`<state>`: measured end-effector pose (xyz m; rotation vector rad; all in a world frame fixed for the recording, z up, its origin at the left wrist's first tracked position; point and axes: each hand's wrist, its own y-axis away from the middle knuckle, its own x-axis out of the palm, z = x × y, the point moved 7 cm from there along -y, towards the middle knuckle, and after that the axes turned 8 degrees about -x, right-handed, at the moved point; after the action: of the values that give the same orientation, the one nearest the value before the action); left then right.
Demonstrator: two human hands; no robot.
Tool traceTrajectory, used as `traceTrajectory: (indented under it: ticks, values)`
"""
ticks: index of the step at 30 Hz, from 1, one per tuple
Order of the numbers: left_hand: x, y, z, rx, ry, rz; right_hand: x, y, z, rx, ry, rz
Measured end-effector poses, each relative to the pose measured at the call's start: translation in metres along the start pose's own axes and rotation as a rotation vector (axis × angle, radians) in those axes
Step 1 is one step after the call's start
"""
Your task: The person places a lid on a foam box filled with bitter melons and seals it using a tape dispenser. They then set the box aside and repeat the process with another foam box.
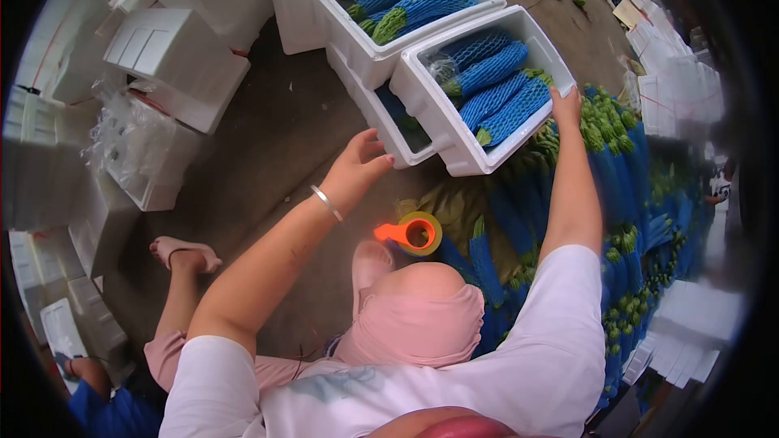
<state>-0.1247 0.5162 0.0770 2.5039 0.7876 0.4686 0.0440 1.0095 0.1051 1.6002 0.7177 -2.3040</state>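
Observation:
My right hand [565, 105] holds the right rim of a white foam box [469, 150], which is tilted. Inside that box lie green vegetables in blue net sleeves [505, 101] and some clear plastic. My left hand [361, 164] is held with its fingers apart, near the corner of a lower white box [411, 160], and holds nothing. Another white box [377, 69] with netted vegetables [414, 8] stands behind, against the first one. Below the boxes, an orange tape dispenser [416, 234] with yellow tape is on the floor by my foot.
Many netted vegetables [604, 166] lie heaped on the right. White foam boxes [174, 57] are stacked on the left, one with clear plastic [134, 142]. More boxes [677, 93] stand at the far right. Part of another person [101, 401] shows at the lower left.

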Motion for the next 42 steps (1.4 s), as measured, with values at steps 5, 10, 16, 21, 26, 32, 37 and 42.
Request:
traceTrajectory:
  ticks: [5,10,16,21,26,32,37,42]
  values:
    - [0.069,-0.085,-0.028,-0.095,0.035,-0.061,0.016,-0.039,-0.044,0.185,-0.081,-0.049]
    - [0.086,-0.119,-0.031,-0.06,0.176,-0.036,0.046,-0.068,-0.082,0.232,-0.515,-0.068]
    - [0.094,-0.133,-0.018,-0.054,0.077,-0.375,0.087,-0.146,-0.173,0.089,-0.559,0.138]
    - [0.088,-0.118,-0.015,-0.146,0.057,-0.336,0.013,-0.154,-0.127,-0.243,-0.082,0.122]
    - [0.067,-0.101,0.016,-0.124,0.149,-0.364,-0.086,-0.108,-0.062,-0.468,-0.05,0.133]
    - [0.009,0.022,-0.012,0.011,0.295,-0.345,-0.197,0.019,0.119,-0.414,0.04,0.126]
    - [-0.057,0.139,-0.015,0.029,0.362,-0.464,-0.199,0.059,0.189,-0.685,-0.008,0.266]
    - [-0.115,0.253,0.053,0.048,0.404,-0.683,-0.146,0.189,0.295,-0.803,-0.182,0.357]
